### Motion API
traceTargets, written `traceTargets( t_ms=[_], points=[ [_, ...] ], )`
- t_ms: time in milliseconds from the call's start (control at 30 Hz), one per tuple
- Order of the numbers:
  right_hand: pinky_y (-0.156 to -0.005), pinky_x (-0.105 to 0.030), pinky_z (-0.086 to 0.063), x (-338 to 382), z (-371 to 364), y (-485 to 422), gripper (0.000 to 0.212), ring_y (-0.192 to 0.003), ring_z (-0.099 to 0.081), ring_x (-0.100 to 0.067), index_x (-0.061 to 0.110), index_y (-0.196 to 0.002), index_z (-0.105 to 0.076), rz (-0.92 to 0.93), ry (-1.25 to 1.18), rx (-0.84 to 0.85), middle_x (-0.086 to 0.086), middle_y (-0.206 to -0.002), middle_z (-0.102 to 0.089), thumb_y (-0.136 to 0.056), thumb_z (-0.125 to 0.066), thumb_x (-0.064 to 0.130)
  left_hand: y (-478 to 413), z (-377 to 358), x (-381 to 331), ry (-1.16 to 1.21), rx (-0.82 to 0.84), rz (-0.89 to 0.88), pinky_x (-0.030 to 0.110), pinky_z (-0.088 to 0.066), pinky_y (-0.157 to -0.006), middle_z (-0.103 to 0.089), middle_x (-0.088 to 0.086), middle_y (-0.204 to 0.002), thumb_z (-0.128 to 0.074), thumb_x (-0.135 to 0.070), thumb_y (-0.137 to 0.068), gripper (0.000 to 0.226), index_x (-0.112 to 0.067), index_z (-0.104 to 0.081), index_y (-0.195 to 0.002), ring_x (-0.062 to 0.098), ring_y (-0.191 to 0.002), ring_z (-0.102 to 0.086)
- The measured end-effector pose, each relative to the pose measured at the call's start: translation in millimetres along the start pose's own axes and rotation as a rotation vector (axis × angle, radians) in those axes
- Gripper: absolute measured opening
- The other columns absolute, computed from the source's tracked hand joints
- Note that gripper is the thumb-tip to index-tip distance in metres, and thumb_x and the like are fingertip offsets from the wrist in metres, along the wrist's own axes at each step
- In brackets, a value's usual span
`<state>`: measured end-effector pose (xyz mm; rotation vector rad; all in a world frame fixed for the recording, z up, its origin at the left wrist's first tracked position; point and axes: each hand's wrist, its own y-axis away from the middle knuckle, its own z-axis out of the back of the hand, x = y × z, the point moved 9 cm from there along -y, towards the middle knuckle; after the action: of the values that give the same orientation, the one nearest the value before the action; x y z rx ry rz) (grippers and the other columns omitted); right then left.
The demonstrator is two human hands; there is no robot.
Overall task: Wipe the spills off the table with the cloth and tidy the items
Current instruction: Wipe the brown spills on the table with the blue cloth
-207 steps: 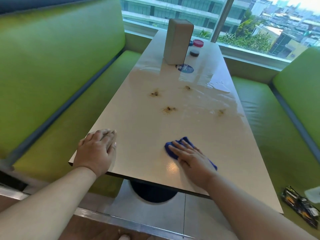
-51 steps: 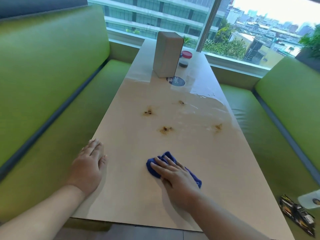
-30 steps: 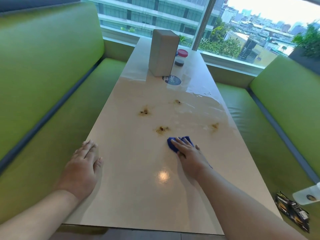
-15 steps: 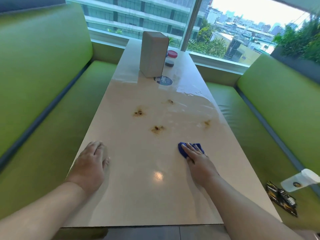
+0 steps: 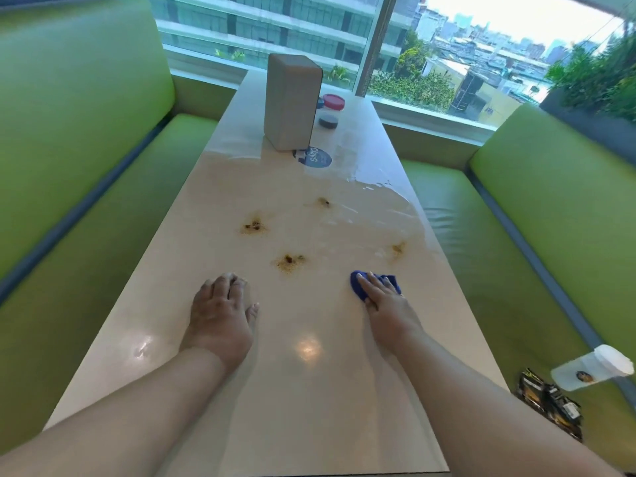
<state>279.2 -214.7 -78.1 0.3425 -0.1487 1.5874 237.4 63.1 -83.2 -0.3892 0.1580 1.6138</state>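
Observation:
The long beige table carries several brown spills: one at the centre, one to the left, one further back and one by the right edge. My right hand presses flat on a blue cloth, which lies just short of the right-edge spill. My left hand rests palm down on the table, fingers spread, holding nothing. A tall beige box stands at the far end, with a red-lidded jar beside it.
A round blue sticker lies in front of the box. Green bench seats flank the table on both sides. On the right seat lie a white bottle and a dark packet. A wet sheen covers the table's far right.
My right hand slid the blue cloth forward and to the right, toward the right-edge spill. My left hand shifted from the table's left edge inward toward the middle.

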Motion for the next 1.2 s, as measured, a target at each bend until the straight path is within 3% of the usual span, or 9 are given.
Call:
traceTargets(
  t_ms=[67, 167, 300, 500, 700, 800, 1033, 1100, 1200],
  points=[
    [-0.115, -0.031, -0.014, 16, -5, -10, 0.05, -0.145, -0.009, -0.01, 0.036, -0.146, -0.025, 0.021, 0.045, 0.008, 0.015, -0.156, -0.015, -0.1, -0.032, 0.021, 0, 0, 1, -0.02, -0.008, -0.005, 0.043, -0.034, -0.103, -0.051, 0.016, -0.126, -0.033, -0.044, -0.082, 0.06, -0.005, -0.056, -0.121, 0.035, -0.116, -0.043],
    [-0.116, -0.03, -0.005, 61, -23, -4, 0.049, -0.145, -0.003, -0.008, 0.039, -0.146, -0.023, 0.258, 0.012, 0.079, 0.019, -0.155, -0.013, -0.101, -0.03, 0.023, 0, -2, 2, -0.043, -0.021, -0.004, 0.04, -0.03, -0.106, -0.05, 0.013, -0.129, -0.023, -0.049, -0.081, 0.067, -0.008, -0.055, -0.122, 0.033, -0.119, -0.04],
    [-0.114, -0.023, -0.003, 59, -26, 20, 0.046, -0.135, 0.001, 0.009, 0.043, -0.142, -0.028, 0.451, -0.029, 0.149, 0.025, -0.152, -0.017, -0.101, -0.032, 0.024, -1, -6, 3, -0.053, -0.006, 0.004, 0.037, -0.024, -0.107, -0.049, 0.014, -0.13, -0.021, -0.05, -0.081, 0.068, -0.009, -0.055, -0.123, 0.033, -0.121, -0.039],
    [-0.116, -0.026, -0.012, -10, 6, -23, 0.048, -0.144, -0.009, -0.004, 0.039, -0.143, -0.032, 0.219, -0.048, 0.026, 0.021, -0.152, -0.021, -0.099, -0.034, 0.02, -1, -2, 1, -0.039, -0.023, 0.021, 0.039, -0.029, -0.105, -0.052, 0.013, -0.127, -0.028, -0.048, -0.081, 0.062, -0.01, -0.058, -0.119, 0.032, -0.118, -0.04],
    [-0.115, -0.03, -0.008, 48, -16, -4, 0.047, -0.144, -0.006, -0.004, 0.043, -0.142, -0.031, 0.44, -0.047, 0.119, 0.021, -0.153, -0.02, -0.099, -0.033, 0.022, 0, 2, 1, -0.054, -0.039, 0.037, 0.041, -0.031, -0.106, -0.052, 0.011, -0.129, -0.027, -0.051, -0.081, 0.065, -0.011, -0.058, -0.122, 0.031, -0.12, -0.039],
    [-0.116, -0.027, -0.009, 32, -14, 11, 0.045, -0.142, -0.008, 0.003, 0.047, -0.138, -0.035, 0.521, -0.084, 0.13, 0.026, -0.149, -0.025, -0.099, -0.035, 0.025, -1, 2, 1, -0.059, -0.044, 0.038, 0.039, -0.029, -0.105, -0.053, 0.012, -0.127, -0.028, -0.051, -0.08, 0.064, -0.01, -0.06, -0.119, 0.031, -0.118, -0.04],
    [-0.116, -0.03, -0.005, -69, 20, -32, 0.049, -0.144, -0.007, -0.003, 0.044, -0.142, -0.029, 0.164, -0.046, 0.015, 0.031, -0.146, -0.013, -0.098, -0.036, 0.023, 0, 4, -3, -0.064, -0.056, 0.032, 0.039, -0.033, -0.1, -0.057, 0.013, -0.12, -0.03, -0.049, -0.08, 0.063, -0.007, -0.062, -0.116, 0.033, -0.112, -0.047],
    [-0.118, -0.035, -0.007, -61, 17, -28, 0.05, -0.144, -0.007, -0.003, 0.042, -0.143, -0.028, 0.172, -0.055, 0.03, 0.025, -0.151, -0.016, -0.098, -0.037, 0.024, -1, 2, -1, -0.108, -0.049, 0.006, 0.038, -0.033, -0.095, -0.059, 0.014, -0.115, -0.031, -0.048, -0.08, 0.062, -0.006, -0.063, -0.113, 0.034, -0.107, -0.053],
    [-0.118, -0.03, -0.007, -44, 8, -4, 0.047, -0.138, -0.004, 0.007, 0.047, -0.141, -0.029, 0.301, -0.069, 0.084, 0.032, -0.146, -0.014, -0.099, -0.038, 0.027, -6, 6, -3, -0.111, -0.049, 0.056, 0.044, -0.038, -0.093, -0.057, 0.015, -0.114, -0.044, -0.043, -0.084, 0.048, -0.007, -0.063, -0.11, 0.038, -0.103, -0.05]
  ],
)
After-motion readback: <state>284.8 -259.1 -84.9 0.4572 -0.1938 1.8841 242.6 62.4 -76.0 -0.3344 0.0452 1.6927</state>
